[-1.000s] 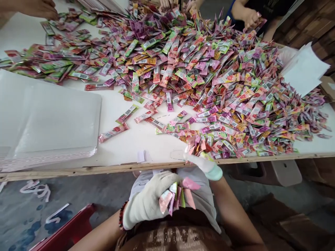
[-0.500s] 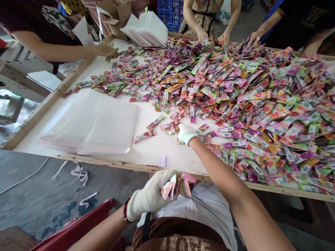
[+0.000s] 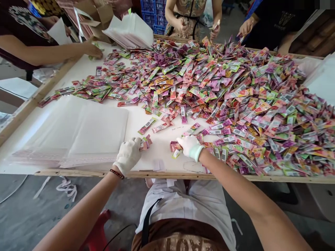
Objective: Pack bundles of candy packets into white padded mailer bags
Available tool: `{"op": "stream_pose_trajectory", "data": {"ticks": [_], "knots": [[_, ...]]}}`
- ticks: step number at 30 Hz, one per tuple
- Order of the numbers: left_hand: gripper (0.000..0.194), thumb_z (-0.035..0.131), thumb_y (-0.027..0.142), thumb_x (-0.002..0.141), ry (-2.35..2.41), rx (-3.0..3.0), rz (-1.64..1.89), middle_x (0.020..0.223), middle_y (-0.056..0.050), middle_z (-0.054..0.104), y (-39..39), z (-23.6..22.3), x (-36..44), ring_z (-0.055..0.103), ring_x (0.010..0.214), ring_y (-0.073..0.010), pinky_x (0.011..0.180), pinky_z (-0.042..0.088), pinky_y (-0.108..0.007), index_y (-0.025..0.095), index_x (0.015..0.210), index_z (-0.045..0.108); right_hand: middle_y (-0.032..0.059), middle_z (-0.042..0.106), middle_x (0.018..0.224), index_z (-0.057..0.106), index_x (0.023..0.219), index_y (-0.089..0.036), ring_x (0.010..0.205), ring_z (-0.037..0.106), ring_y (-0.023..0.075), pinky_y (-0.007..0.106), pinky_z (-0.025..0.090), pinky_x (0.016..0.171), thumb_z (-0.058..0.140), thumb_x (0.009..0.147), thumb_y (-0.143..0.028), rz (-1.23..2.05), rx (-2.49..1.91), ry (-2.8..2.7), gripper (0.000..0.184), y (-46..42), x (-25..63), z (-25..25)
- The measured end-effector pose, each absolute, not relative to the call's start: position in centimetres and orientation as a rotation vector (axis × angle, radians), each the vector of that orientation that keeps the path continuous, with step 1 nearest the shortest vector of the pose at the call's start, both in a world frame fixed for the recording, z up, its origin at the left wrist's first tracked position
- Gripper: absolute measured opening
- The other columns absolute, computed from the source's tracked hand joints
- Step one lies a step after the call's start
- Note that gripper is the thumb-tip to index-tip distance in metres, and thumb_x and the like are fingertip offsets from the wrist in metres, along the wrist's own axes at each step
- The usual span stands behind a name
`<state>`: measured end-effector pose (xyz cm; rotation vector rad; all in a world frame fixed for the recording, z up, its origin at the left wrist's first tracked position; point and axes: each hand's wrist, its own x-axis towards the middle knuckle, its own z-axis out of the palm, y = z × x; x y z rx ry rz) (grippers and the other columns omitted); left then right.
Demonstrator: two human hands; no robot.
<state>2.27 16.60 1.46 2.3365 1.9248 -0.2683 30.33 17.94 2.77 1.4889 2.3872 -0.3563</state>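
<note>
My left hand [image 3: 128, 154], in a white glove, is closed around a small bunch of stick sachets [image 3: 146, 142] whose coloured ends poke out to the right, low over the table. To its right is my gloved right hand [image 3: 190, 146], its fingers curled down on a few pink and green sachets [image 3: 176, 149] at the table's near side. The fingertips are partly hidden there. Single loose sachets [image 3: 147, 125] lie just beyond both hands.
A large heap of sachets [image 3: 209, 80] covers the white table [image 3: 136, 164], which has a wooden rim [image 3: 86, 173]. Left lies a stack of white translucent bags [image 3: 96, 129]; another stack of bags [image 3: 131, 31] stands at the back. Co-workers' hands [image 3: 92, 50] work around the far edges.
My left hand has moved from in front of my body forward onto the table, with its sachets. My right hand has come slightly nearer. The view has shifted; the co-workers' hands opposite have lifted.
</note>
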Motion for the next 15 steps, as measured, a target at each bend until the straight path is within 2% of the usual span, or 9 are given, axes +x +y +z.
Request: {"op": "stream_pose_trajectory", "data": {"ticks": [5,10,13,15], "knots": [[0.029,0.045,0.015,0.088,1.831,2.369,-0.365,0.103,-0.017,0.070,16.2,1.3,2.6,0.069,0.095,-0.0321,0.076,0.045,-0.037,0.012,0.111,0.062,0.0136,0.070,0.097,0.065,0.102,-0.014,0.097,0.066,0.0322,0.043,0.046,0.079,0.060,0.082,-0.015,-0.258,1.470,2.427,0.021,16.0,28.9,1.5],[0.029,0.054,0.018,0.081,1.722,2.381,-0.222,0.101,-0.015,0.072,17.1,0.9,3.1,0.070,0.091,-0.0320,0.077,0.047,-0.038,0.014,0.109,0.064,0.0171,0.064,0.112,0.068,0.098,-0.011,0.106,0.059,0.0319,0.045,0.045,0.084,0.049,0.089,-0.009,-0.122,1.492,2.476,0.021,15.1,28.5,0.9],[0.024,0.053,0.031,0.086,1.642,2.476,0.018,0.093,-0.013,0.073,17.9,1.2,4.7,0.069,0.093,-0.0321,0.084,0.048,-0.041,0.016,0.099,0.065,0.0166,0.067,0.103,0.069,0.094,-0.011,0.106,0.057,0.0314,0.049,0.041,0.095,0.051,0.088,-0.008,-0.147,1.389,2.621,0.019,14.0,28.9,0.7],[0.027,0.047,0.036,0.091,1.609,2.566,0.188,0.089,-0.012,0.072,19.0,1.6,6.0,0.067,0.095,-0.0321,0.090,0.047,-0.043,0.016,0.096,0.065,0.0139,0.068,0.092,0.068,0.088,-0.013,0.100,0.058,0.0293,0.049,0.040,0.099,0.058,0.082,-0.009,-0.386,1.470,2.775,0.013,13.4,29.6,0.8]]}}
